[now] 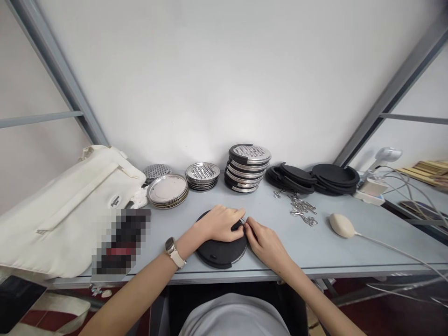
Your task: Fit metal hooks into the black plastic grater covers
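Observation:
A black round disc (220, 252) with a metal rim showing at its lower right lies flat near the table's front edge. My left hand (224, 224) rests across its top, fingers curled over the upper right part. At that same edge my right hand (264, 238) is closed in a pinch, its fingertips meeting those of the left. A thin metal glint (242, 220) shows between the fingertips; what it belongs to is mostly hidden. Behind the hands stands a stack of perforated metal discs with black edging (250, 168).
Metal plates (168, 189) and grater-like discs (203, 172) are stacked back left. Black round parts (334, 177) lie back right, with small metal clips (303, 207) before them. A white bag (70, 210) fills the left; a cream corded device (342, 225) sits right.

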A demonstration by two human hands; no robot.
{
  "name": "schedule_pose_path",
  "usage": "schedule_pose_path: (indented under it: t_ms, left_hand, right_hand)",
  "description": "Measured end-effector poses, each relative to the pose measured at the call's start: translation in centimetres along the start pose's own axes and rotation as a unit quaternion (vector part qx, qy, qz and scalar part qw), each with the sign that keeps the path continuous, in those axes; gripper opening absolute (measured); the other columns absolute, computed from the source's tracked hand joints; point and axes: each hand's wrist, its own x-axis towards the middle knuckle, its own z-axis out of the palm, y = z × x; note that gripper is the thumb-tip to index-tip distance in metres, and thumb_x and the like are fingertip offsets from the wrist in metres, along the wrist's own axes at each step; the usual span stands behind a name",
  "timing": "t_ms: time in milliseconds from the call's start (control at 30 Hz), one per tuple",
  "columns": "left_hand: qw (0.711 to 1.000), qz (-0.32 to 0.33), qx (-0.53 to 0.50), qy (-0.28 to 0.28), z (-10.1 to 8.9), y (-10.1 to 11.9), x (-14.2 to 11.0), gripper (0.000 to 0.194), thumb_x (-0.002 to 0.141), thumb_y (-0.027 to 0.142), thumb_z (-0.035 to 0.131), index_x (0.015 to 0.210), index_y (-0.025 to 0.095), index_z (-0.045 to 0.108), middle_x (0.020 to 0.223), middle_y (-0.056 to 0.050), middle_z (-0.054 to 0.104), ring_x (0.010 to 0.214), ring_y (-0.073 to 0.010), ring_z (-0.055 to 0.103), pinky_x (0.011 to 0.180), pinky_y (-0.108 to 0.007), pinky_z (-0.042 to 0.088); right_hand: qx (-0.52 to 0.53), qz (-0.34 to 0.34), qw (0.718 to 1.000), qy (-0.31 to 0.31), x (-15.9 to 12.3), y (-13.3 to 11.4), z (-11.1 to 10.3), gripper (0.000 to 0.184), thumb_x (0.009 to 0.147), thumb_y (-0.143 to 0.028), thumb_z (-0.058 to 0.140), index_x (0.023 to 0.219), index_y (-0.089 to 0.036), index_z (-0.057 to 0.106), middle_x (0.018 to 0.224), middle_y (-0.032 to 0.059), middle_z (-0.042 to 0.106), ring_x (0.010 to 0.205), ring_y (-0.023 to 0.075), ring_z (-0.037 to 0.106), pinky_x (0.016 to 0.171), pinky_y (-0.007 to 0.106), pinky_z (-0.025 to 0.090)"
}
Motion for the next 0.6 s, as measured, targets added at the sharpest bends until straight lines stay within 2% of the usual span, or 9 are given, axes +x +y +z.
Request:
schedule_pose_path:
  t_ms: [600]
  left_hand:
    - [1.000, 0.018, -0.006, -0.005, 0.18, -0.05, 0.06, 0.013, 0.088, 0.031, 0.046, 0.091, 0.020, 0.048, 0.083, -0.004, 0.065, 0.070, -0.0202, 0.062, 0.054, -0.029, 0.037]
  right_hand:
    - [0.013, -0.001, 1.000, 0.012, -0.03, -0.10, 0.03, 0.020, 0.094, -0.026, 0.031, 0.083, -0.022, 0.047, 0.072, 0.0015, 0.065, 0.060, 0.0173, 0.060, 0.055, 0.026, 0.033]
